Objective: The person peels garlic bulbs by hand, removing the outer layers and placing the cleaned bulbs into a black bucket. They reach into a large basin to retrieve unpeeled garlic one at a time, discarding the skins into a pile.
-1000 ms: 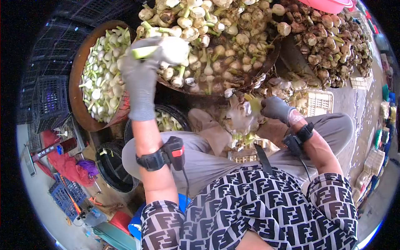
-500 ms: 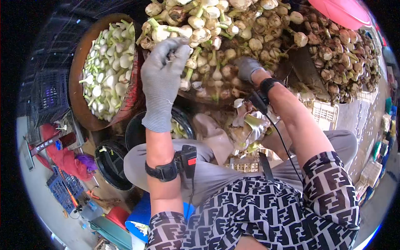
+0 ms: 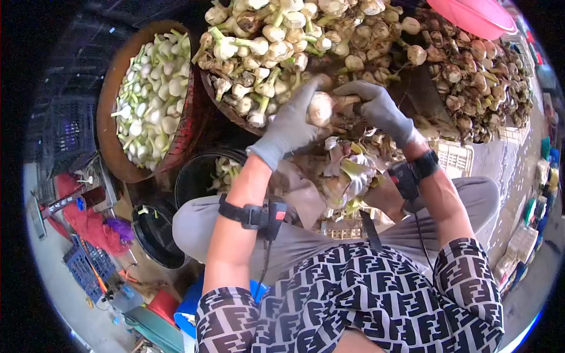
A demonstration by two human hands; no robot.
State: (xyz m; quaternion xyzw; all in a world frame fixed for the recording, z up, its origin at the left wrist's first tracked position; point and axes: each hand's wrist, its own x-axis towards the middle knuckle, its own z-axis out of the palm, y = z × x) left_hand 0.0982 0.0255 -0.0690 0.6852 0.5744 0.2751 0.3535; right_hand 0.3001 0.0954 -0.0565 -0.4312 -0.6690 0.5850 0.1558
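Note:
A garlic bulb [image 3: 321, 109] with a brownish stalk is held between my two gloved hands, over the near edge of the pile. My left hand [image 3: 290, 122], in a grey glove, is closed around the bulb's left side. My right hand [image 3: 384, 112], gloved the same way, pinches the stalk on the right. Right behind lies a heap of garlic bulbs [image 3: 276, 50], many with soil and short green stems. Below the hands, loose garlic skins and leaves [image 3: 353, 170] gather between my knees.
To the left stands a rusty round tub [image 3: 109, 135] full of whiter, peeled-looking garlic. A black bucket [image 3: 187, 176] with some garlic sits by my left knee, another black tub [image 3: 156, 250] nearer. Dirtier bulbs [image 3: 479, 82] are heaped at right under a pink basin [image 3: 477, 17].
My right hand has come up out of the pile with a garlic bulb. My left hand has moved right and down to meet it, and now grips the bulb.

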